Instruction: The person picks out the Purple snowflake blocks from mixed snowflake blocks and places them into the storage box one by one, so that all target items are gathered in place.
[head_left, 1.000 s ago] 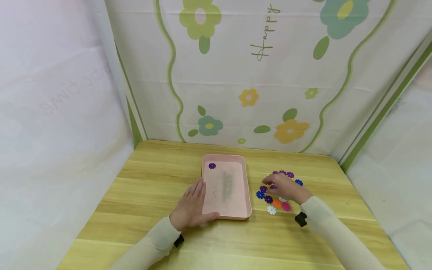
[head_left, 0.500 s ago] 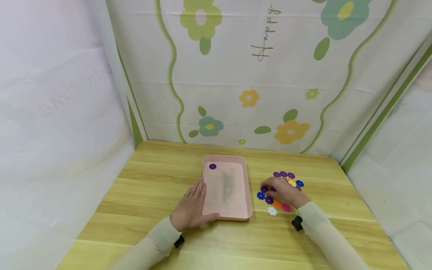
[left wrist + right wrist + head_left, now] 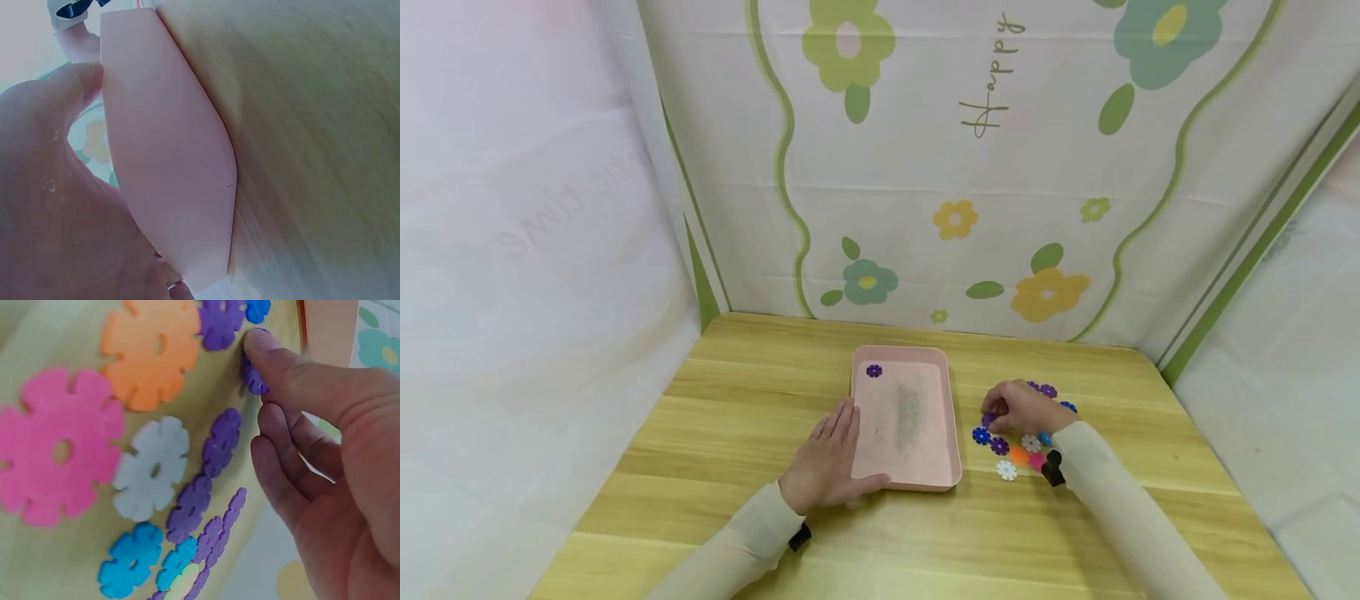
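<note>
My right hand (image 3: 1026, 407) is over the left side of a spread of flower-shaped plastic discs. Between its thumb and fingertips it pinches a purple disc (image 3: 253, 376), seen edge-on in the right wrist view. My left hand (image 3: 820, 465) rests at the near left corner of a shallow pink tray (image 3: 953, 437). Its fingers lie straight along the left rim, and the thumb reaches over the near rim. One purple disc (image 3: 874, 371) lies in the tray's far left corner. The left wrist view shows the tray's outer wall (image 3: 169, 144) beside the palm.
Around the right hand lie pink (image 3: 59, 447), orange (image 3: 153, 353), white (image 3: 153, 467) and light blue (image 3: 131, 559) discs, plus several purple ones. Another white disc (image 3: 1007, 471) is nearest the table's front. A flower-printed cloth (image 3: 895, 167) hangs behind the wooden table (image 3: 760, 367).
The right hand's fingers have closed on a purple disc, and its wrist has swung slightly up and left. The left hand and tray stay in place.
</note>
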Demonstrator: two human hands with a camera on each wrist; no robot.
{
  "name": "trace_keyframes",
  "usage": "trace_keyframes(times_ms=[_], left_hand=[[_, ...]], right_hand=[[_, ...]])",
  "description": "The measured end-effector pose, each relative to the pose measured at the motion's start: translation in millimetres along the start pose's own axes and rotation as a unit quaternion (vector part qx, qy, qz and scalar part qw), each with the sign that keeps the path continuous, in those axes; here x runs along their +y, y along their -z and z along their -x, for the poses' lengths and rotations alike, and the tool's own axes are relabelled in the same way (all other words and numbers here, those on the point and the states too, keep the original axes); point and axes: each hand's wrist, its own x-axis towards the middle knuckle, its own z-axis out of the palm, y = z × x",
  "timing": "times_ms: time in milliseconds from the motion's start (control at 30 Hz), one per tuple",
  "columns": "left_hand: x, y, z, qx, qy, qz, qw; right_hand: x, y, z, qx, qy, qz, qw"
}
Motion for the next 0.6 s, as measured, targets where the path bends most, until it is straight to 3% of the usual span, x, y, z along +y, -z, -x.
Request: trace_keyframes(times_ms=[333,600], left_hand=[[-0.2,-0.5,0.0,0.006,-0.003,0.0,1.0],[-2.2,-4.8,-1.1,0.004,-0.001,0.007,1.0]], right_hand=[[-6,24,-5,-0.022,-0.017,0.002,1.0],[-27,45,-16,-0.019,-0.021,-0.048,0.998]])
